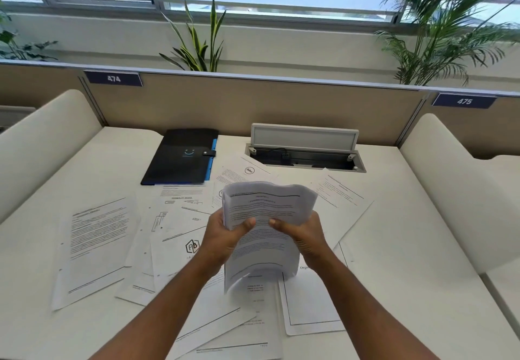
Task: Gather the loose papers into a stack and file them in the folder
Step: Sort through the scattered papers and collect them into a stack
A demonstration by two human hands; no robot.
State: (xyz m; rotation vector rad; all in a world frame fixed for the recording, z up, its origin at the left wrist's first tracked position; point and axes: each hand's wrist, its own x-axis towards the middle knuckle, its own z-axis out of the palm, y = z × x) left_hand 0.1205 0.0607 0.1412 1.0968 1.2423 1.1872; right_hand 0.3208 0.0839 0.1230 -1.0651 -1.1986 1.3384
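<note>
Item logged: I saw left hand (225, 233) & right hand (302, 235), fingers curled, gripping paper stack (264, 219) upright over loose sheets (98, 244) on desk (408, 233); black folder (180, 159) lay closed, far left.

A: Where is there room to move a hand on the desk (394, 219)?

B: The right side is bare, and so is the near left corner. Loose papers (98, 244) cover the middle and left.

A: And at the far edge?

B: The closed black folder (180, 162) lies far left of centre, with open desk to its left. The raised cable hatch (305, 145) stands right of it. The partition (253, 100) and the cushioned side walls (450, 174) block any way beyond.
</note>
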